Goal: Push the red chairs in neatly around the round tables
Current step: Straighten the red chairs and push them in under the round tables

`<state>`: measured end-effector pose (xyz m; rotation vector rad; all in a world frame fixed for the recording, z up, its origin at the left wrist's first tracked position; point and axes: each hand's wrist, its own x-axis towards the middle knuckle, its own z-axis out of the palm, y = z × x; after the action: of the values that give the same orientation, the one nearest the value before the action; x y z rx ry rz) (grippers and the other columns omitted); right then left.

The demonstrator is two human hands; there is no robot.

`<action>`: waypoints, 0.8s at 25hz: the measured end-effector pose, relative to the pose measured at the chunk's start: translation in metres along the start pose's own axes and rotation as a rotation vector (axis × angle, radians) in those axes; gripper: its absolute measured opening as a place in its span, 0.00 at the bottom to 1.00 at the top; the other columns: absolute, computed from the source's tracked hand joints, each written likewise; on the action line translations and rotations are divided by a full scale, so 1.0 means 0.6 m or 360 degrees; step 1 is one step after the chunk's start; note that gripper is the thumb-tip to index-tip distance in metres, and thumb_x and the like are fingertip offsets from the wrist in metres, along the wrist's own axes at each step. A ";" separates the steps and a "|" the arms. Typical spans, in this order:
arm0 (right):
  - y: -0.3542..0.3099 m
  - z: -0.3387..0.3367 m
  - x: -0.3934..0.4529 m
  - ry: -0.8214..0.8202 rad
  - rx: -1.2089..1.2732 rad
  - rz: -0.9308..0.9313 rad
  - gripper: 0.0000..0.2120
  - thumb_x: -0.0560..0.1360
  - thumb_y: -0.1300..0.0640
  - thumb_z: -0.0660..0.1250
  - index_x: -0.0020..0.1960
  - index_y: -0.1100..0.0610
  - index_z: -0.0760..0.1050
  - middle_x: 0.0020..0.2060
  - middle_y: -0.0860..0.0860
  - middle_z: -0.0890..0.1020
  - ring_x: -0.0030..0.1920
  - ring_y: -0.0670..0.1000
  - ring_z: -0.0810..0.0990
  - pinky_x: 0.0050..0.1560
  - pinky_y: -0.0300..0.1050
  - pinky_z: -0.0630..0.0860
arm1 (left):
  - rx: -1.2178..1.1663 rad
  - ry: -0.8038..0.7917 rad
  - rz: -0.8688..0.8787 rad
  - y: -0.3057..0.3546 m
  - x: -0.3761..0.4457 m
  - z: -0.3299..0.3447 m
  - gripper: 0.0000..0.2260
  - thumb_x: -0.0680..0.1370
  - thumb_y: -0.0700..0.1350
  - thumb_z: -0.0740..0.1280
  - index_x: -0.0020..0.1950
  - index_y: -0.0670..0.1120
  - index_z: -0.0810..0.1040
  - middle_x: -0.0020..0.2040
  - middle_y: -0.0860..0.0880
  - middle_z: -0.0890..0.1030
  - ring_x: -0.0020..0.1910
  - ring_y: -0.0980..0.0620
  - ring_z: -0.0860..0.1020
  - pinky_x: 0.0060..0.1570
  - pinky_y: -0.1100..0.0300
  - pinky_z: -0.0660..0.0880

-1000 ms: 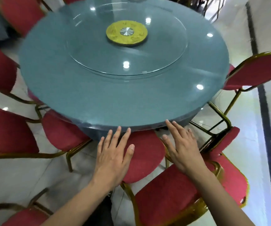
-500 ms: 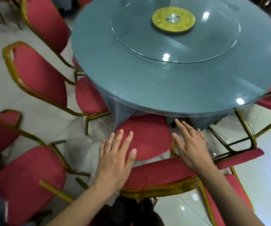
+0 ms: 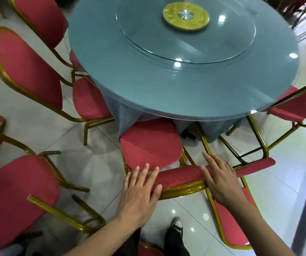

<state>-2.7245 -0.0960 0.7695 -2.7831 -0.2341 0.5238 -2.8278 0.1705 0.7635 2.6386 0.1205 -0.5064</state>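
Red padded backrest of the nearest chair, gold-framed, under both flat palms: left hand and right hand, fingers straight, curled round nothing. Just beyond the fingertips, its seat partly under the round table. Farther, glass turntable.

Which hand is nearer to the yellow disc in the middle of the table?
Right. The right hand lies on the chair back almost straight below the yellow disc; the left hand rests on the same chair back's left end, farther to the side.
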 end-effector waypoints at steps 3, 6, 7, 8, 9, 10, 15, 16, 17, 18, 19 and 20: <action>0.020 0.003 0.011 -0.0097 0.0173 -0.0109 0.32 0.80 0.32 0.43 0.81 0.42 0.57 0.77 0.48 0.66 0.78 0.49 0.61 0.79 0.52 0.50 | -0.0253 0.0035 -0.0194 0.029 -0.010 0.033 0.32 0.76 0.70 0.29 0.80 0.67 0.44 0.83 0.57 0.49 0.81 0.55 0.44 0.79 0.51 0.42; 0.044 -0.002 0.024 -0.0167 0.0258 -0.0314 0.30 0.82 0.32 0.44 0.78 0.42 0.64 0.75 0.45 0.70 0.75 0.46 0.64 0.77 0.50 0.56 | -0.0361 0.0320 -0.0429 0.059 -0.004 0.059 0.33 0.76 0.69 0.31 0.80 0.66 0.51 0.82 0.56 0.54 0.81 0.53 0.47 0.78 0.50 0.41; 0.052 -0.005 0.028 -0.0199 0.0284 -0.0360 0.30 0.81 0.32 0.45 0.78 0.42 0.65 0.75 0.45 0.70 0.75 0.45 0.64 0.76 0.48 0.56 | -0.0345 0.0430 -0.0487 0.064 0.000 0.064 0.32 0.77 0.68 0.33 0.80 0.65 0.53 0.82 0.55 0.55 0.81 0.52 0.48 0.78 0.49 0.41; 0.062 -0.006 0.030 -0.0227 0.0299 -0.0376 0.30 0.81 0.32 0.45 0.77 0.42 0.66 0.76 0.46 0.69 0.76 0.45 0.63 0.75 0.47 0.56 | -0.0330 0.0525 -0.0532 0.068 0.002 0.068 0.32 0.78 0.67 0.35 0.80 0.65 0.55 0.82 0.54 0.56 0.81 0.50 0.49 0.78 0.49 0.41; 0.071 -0.006 0.030 -0.0230 0.0307 -0.0374 0.30 0.80 0.33 0.46 0.77 0.42 0.67 0.77 0.46 0.68 0.77 0.46 0.62 0.75 0.48 0.55 | -0.0315 0.0607 -0.0550 0.073 0.003 0.073 0.31 0.79 0.67 0.37 0.80 0.64 0.57 0.82 0.53 0.57 0.81 0.49 0.50 0.79 0.48 0.42; 0.078 -0.006 0.030 -0.0217 0.0318 -0.0367 0.30 0.80 0.33 0.47 0.77 0.42 0.68 0.77 0.47 0.67 0.77 0.47 0.61 0.76 0.50 0.55 | -0.0304 0.0672 -0.0549 0.078 0.004 0.077 0.30 0.79 0.66 0.39 0.80 0.63 0.58 0.82 0.52 0.58 0.81 0.48 0.51 0.78 0.48 0.42; 0.067 0.010 0.008 -0.0108 0.0353 -0.0320 0.31 0.79 0.32 0.47 0.75 0.42 0.71 0.79 0.47 0.66 0.77 0.50 0.63 0.76 0.52 0.57 | -0.0225 0.0790 -0.0482 0.064 0.006 0.083 0.27 0.81 0.61 0.44 0.81 0.60 0.57 0.82 0.50 0.58 0.81 0.47 0.52 0.79 0.49 0.44; 0.062 0.014 -0.001 -0.0105 0.0357 -0.0313 0.32 0.79 0.31 0.46 0.75 0.42 0.71 0.79 0.46 0.65 0.77 0.50 0.63 0.76 0.53 0.57 | -0.0209 0.0805 -0.0464 0.054 0.006 0.081 0.27 0.81 0.60 0.46 0.81 0.59 0.57 0.81 0.50 0.59 0.81 0.48 0.53 0.79 0.49 0.44; 0.056 0.020 -0.010 -0.0096 0.0359 -0.0304 0.33 0.79 0.29 0.46 0.75 0.42 0.71 0.79 0.46 0.65 0.77 0.49 0.63 0.77 0.53 0.58 | -0.0195 0.0819 -0.0441 0.043 0.006 0.077 0.27 0.82 0.59 0.47 0.81 0.59 0.58 0.81 0.50 0.59 0.81 0.48 0.53 0.79 0.48 0.45; 0.047 0.028 -0.021 -0.0087 0.0362 -0.0291 0.34 0.79 0.28 0.44 0.76 0.42 0.70 0.79 0.45 0.64 0.78 0.49 0.63 0.77 0.54 0.57 | -0.0180 0.0829 -0.0414 0.027 0.006 0.072 0.27 0.82 0.59 0.47 0.81 0.58 0.59 0.81 0.50 0.60 0.81 0.48 0.54 0.79 0.47 0.46; 0.037 0.038 -0.033 -0.0084 0.0355 -0.0275 0.36 0.78 0.26 0.43 0.76 0.41 0.69 0.79 0.44 0.64 0.78 0.48 0.62 0.77 0.54 0.57 | -0.0167 0.0828 -0.0385 0.011 0.007 0.066 0.27 0.81 0.58 0.47 0.81 0.57 0.60 0.81 0.50 0.61 0.81 0.48 0.54 0.79 0.47 0.46; 0.025 0.048 -0.043 -0.0082 0.0348 -0.0257 0.37 0.76 0.25 0.41 0.77 0.40 0.67 0.79 0.44 0.63 0.78 0.48 0.61 0.77 0.53 0.56 | -0.0153 0.0817 -0.0350 -0.007 0.010 0.058 0.27 0.81 0.58 0.46 0.81 0.57 0.60 0.81 0.50 0.60 0.81 0.49 0.53 0.79 0.47 0.45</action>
<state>-2.7578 -0.1078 0.7476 -2.5158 -0.3848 0.5462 -2.8345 0.1584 0.7306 2.6120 0.5809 0.1206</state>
